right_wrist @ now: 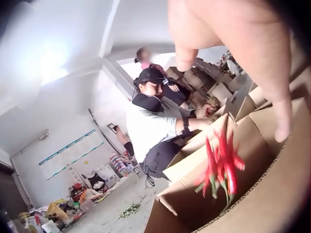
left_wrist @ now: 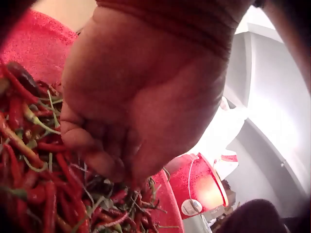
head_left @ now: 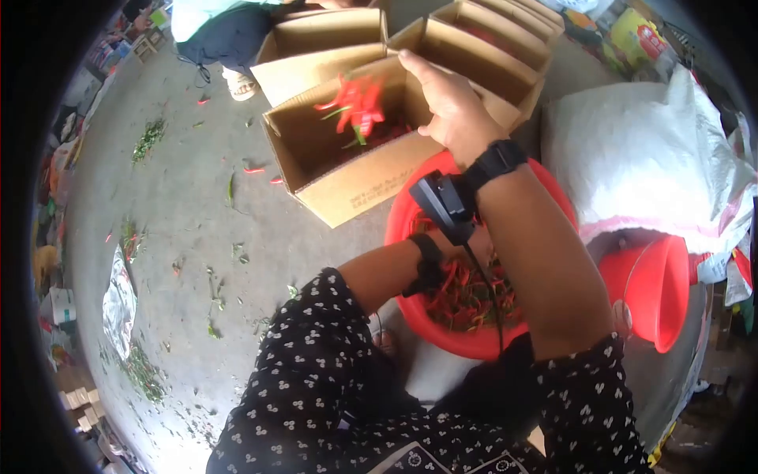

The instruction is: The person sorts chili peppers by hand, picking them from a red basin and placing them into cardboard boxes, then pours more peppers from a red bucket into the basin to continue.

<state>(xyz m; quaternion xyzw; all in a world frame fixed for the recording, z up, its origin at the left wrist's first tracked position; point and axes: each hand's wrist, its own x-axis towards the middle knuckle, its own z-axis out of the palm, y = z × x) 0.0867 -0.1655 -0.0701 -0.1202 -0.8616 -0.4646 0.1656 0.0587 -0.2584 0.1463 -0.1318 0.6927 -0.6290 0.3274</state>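
Observation:
Spread fingers mark my right hand (head_left: 452,107) (right_wrist: 233,39), open above the edge of a cardboard box (head_left: 359,188) (right_wrist: 262,206). A loose bunch of red chillies (head_left: 359,104) (right_wrist: 223,162) hangs in mid-air over the box's inside, touching no finger. More red chillies lie in the box. My left hand (head_left: 470,241) (left_wrist: 141,92) is in the red basin (head_left: 414,332) (left_wrist: 39,46), partly hidden by the right forearm in the head view. Its fingers curl in against the basin's chillies (head_left: 466,306) (left_wrist: 53,194), with the fingertips partly hidden.
Other cardboard boxes (head_left: 324,35) stand behind the first one, with a crouching person (right_wrist: 150,126) beside them. At right are a white sack (head_left: 632,150) and a red bucket (head_left: 651,292) (left_wrist: 197,187). Stems and stray chillies litter the floor (head_left: 189,261).

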